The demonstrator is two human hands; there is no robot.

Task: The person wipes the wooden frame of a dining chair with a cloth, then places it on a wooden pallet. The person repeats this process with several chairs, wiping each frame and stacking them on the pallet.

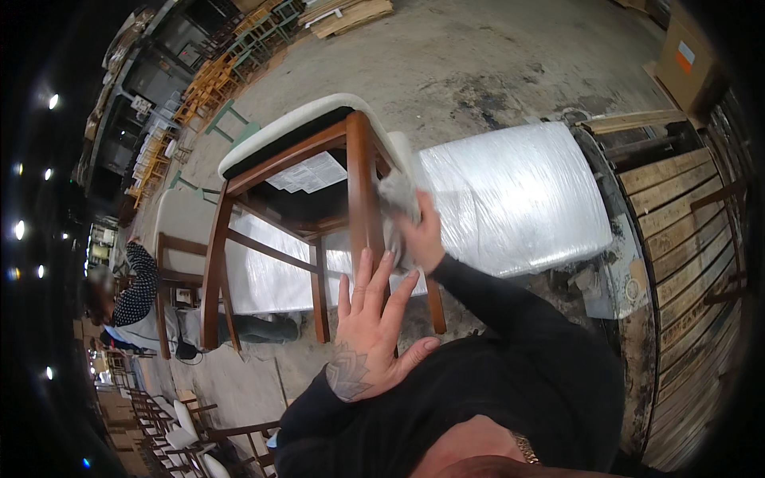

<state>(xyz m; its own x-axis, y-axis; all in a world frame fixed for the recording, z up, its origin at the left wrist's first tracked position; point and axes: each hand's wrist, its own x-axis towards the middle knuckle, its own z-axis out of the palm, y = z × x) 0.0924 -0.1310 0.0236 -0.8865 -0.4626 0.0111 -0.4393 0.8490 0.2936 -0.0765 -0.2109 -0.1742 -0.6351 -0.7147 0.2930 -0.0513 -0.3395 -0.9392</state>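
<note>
A wooden chair (366,191) with brown legs and a pale padded seat or back is tipped over in front of me, showing its dark underside and a white paper label (309,173). My right hand (422,235) grips a light grey cloth (398,196), pressed along the chair's nearest right-hand leg. My left hand (370,338) is spread with fingers stretched out, near the lower part of that same leg; I cannot tell whether the fingertips touch it. The chair appears to rest at a wide surface wrapped in clear plastic (510,199).
Another pale-backed chair (179,223) stands to the left, beside a person in a dotted sleeve (139,283). Wooden slatted pallets (677,231) and a cardboard box (689,64) lie at right. Rows of chairs (211,88) line the far left; more chairs (179,434) stand lower left.
</note>
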